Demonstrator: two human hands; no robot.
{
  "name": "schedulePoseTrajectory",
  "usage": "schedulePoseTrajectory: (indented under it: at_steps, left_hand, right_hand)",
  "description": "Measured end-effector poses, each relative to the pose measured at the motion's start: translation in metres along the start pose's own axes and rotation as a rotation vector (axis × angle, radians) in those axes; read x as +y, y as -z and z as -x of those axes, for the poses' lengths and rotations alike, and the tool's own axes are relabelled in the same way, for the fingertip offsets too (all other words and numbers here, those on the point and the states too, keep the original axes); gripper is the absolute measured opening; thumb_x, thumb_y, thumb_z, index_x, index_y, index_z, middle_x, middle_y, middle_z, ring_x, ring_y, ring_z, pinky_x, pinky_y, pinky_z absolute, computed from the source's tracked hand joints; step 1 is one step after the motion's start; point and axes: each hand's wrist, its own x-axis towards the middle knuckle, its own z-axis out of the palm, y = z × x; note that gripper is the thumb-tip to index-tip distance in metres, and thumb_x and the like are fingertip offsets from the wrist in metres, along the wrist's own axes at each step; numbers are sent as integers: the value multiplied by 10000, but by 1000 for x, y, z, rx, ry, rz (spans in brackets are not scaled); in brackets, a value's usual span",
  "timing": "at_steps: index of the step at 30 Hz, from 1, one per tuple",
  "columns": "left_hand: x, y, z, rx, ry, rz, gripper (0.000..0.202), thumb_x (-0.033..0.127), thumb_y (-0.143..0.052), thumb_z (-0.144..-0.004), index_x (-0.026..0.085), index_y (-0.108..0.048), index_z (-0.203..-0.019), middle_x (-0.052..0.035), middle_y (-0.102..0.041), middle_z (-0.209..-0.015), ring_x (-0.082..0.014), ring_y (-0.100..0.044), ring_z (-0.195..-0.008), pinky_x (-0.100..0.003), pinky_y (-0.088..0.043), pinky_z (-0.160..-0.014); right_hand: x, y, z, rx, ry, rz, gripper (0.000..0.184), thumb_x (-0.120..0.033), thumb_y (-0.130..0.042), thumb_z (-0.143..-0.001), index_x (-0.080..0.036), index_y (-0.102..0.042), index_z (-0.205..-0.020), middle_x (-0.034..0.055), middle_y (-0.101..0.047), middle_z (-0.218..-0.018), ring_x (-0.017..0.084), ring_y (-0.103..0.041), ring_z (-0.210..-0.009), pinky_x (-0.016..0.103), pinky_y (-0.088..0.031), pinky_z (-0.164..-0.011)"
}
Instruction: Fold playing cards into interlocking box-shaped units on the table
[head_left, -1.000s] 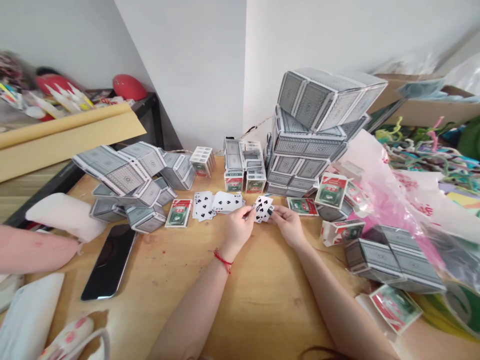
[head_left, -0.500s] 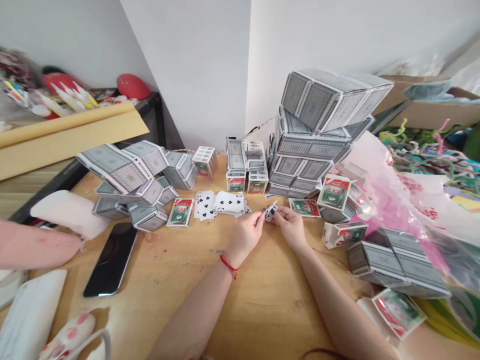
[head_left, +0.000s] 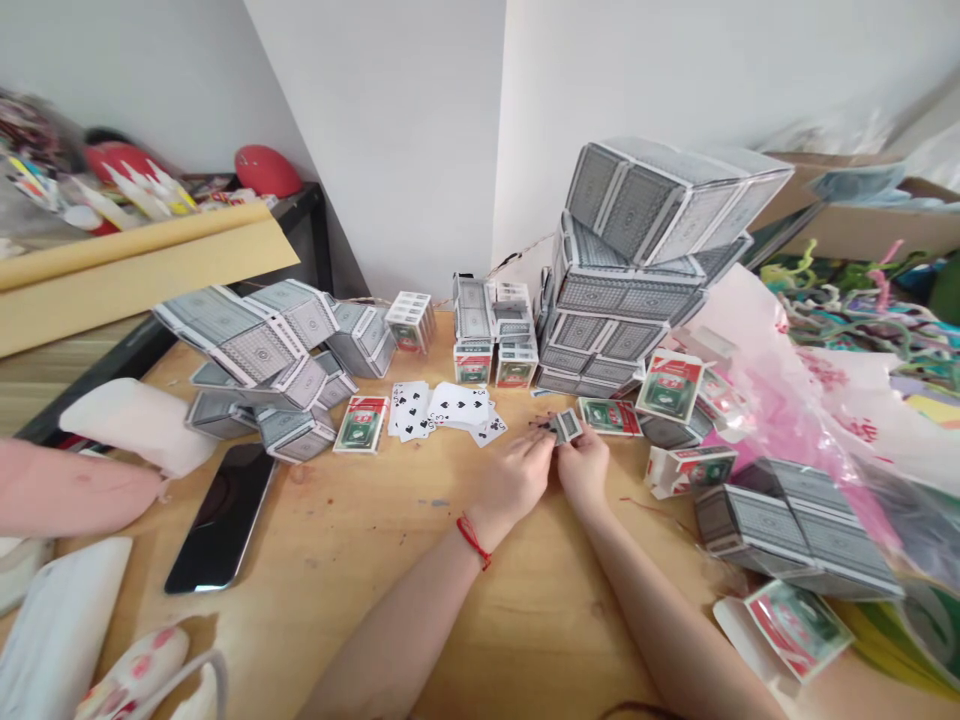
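Between my two hands, at the middle of the table, is a folded playing card (head_left: 568, 426) with its grey patterned back showing. My left hand (head_left: 517, 478), with a red string on the wrist, has its fingers closed on the card's left side. My right hand (head_left: 583, 468) pinches the card from the right; its fingertips are partly hidden. Loose playing cards (head_left: 459, 404) lie face up in overlapping piles left of my hands. A red and green card box (head_left: 609, 416) lies flat just beyond my right hand.
A tall stack of folded-card blocks (head_left: 615, 290) rises at the back right, and a lower pile (head_left: 262, 350) stands at the left. A black phone (head_left: 221, 520) lies front left. More card boxes (head_left: 670, 386) and blocks (head_left: 795, 525) crowd the right side, beside pink plastic (head_left: 832, 440).
The card has turned from its ace face to its patterned back. My left hand has moved right and nearer, uncovering more of the loose cards.
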Motion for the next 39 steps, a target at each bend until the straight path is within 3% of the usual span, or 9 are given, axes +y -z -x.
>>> schedulePoseTrajectory:
  at_steps: [5, 9, 22, 27, 32, 36, 39]
  left_hand:
    - [-9, 0, -1, 47, 282, 91, 207, 211, -405, -846, 164, -601, -896, -44, -648, -678, -125, -604, -607, -220, -472, -574]
    - [-18, 0, -2, 147, 372, 230, 220, 222, -443, -828, 166, -592, -980, -64, -667, -815, -125, -616, -670, -211, -479, -598]
    - [-12, 7, -2, 171, 178, 173, 221, 156, -449, -824, 193, -607, -975, -44, -660, -956, -144, -595, -903, -292, -480, -807]
    - [-9, 8, -2, 110, -6, 95, 261, 118, -445, -817, 194, -589, -1022, -31, -649, -1016, -136, -570, -1002, -300, -467, -885]
    - [-9, 7, -1, 33, -141, -10, 298, 105, -420, -825, 176, -563, -1077, -46, -622, -1085, -155, -543, -1058, -326, -454, -916]
    - [-9, 6, -1, 0, -96, 32, 291, 110, -420, -826, 183, -575, -1061, -44, -635, -1059, -144, -578, -995, -285, -471, -865]
    - [-13, 5, -2, 65, 154, 176, 236, 167, -442, -827, 194, -611, -989, -40, -672, -941, -132, -628, -826, -248, -498, -752]
  right_hand:
    - [-1, 0, -6, -173, -43, -267, 356, -296, -578, -686, -175, -559, -1020, 79, -668, -949, 209, -627, -861, 340, -502, -734]
    - [1, 2, -12, -288, -90, -291, 348, -362, -620, -672, -169, -595, -961, 85, -668, -953, 228, -637, -834, 360, -522, -701]
    - [-6, -1, -7, -227, -121, -270, 360, -412, -606, -684, -155, -613, -935, 63, -692, -821, 217, -648, -741, 358, -521, -677]
    - [-5, -1, -4, -138, -26, -136, 266, -326, -576, -697, -147, -633, -886, 75, -684, -886, 213, -627, -831, 346, -479, -770]
    - [2, -4, 2, -26, -6, -179, 247, -216, -552, -661, -146, -642, -880, 74, -683, -885, 210, -617, -851, 355, -457, -807]
    - [3, -6, 0, -35, -98, -344, 269, -250, -580, -659, -152, -639, -902, 64, -685, -864, 202, -632, -789, 344, -490, -746]
    - [-1, -6, -3, -125, -177, -408, 292, -339, -587, -690, -154, -635, -912, 68, -683, -875, 202, -641, -751, 339, -515, -685]
